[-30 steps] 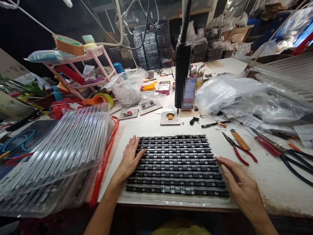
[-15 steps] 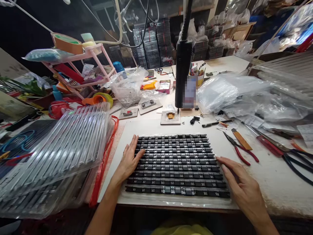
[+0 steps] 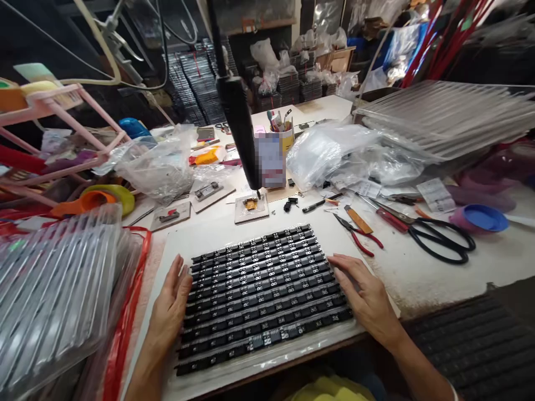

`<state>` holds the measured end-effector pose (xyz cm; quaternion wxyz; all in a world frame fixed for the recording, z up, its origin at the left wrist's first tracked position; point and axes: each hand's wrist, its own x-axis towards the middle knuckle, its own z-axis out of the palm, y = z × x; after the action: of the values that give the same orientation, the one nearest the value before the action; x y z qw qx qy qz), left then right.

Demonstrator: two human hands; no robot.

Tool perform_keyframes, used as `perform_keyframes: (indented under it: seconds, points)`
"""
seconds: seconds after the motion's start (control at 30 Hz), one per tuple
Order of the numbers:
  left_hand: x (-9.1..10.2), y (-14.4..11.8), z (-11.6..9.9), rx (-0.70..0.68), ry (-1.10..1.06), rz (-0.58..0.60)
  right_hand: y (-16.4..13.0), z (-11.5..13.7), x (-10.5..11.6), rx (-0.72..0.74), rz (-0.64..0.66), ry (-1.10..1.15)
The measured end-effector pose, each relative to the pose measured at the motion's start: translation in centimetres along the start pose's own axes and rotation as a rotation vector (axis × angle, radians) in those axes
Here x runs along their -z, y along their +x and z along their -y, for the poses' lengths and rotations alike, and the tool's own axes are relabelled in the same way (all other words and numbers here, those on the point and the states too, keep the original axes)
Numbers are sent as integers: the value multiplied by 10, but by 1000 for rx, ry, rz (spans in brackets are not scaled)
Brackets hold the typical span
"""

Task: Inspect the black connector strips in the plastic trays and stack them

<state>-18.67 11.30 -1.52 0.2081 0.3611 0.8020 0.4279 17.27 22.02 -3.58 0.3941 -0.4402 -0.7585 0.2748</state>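
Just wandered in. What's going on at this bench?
Someone is sitting with a clear plastic tray of black electronic strips in front of them. The left hand is at the tray's left side and the right hand at its right; I can't tell how firmly either holds it. The strips lie in rows across the tray. Red-handled pliers and black-handled scissors lie beyond the right hand, and more clear trays are stacked to the left.

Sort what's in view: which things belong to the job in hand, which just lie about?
In hand:
clear tray, left hand and right hand at its sides
black strips in that tray

Apparently just lying about:
red-handled pliers
black-handled scissors
plastic bags
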Motion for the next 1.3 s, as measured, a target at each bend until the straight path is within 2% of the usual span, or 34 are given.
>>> perform_keyframes:
  seconds: [0.23, 0.43, 0.6, 0.73, 0.87, 0.97, 1.1, 1.2, 1.3]
  points:
    - [2, -4, -17, -1, 77, -86, 1, 1, 1, -20, 0, 12]
    - [7, -18, -9, -11, 30, -105, 0, -1, 0, -49, 14, 25]
    - [10, -25, -2, -21, -18, -130, 5, -3, 0, -91, 87, 17]
    - [8, -26, 5, -35, -4, -65, 22, -2, 3, -155, 205, 42]
    - [8, -26, 13, -53, 41, 18, 48, 3, -2, -120, 277, -29]
    - [9, -26, 16, -75, 98, 28, 59, 5, -13, -61, 263, -119]
    - [10, -25, 17, -104, 163, 46, 58, 1, -21, 5, 202, -151]
    - [11, -24, 17, -108, 225, 28, 60, -8, -10, 27, 168, -157]
    - [11, -22, 16, -75, 267, 9, 68, -25, 16, -11, 80, -329]
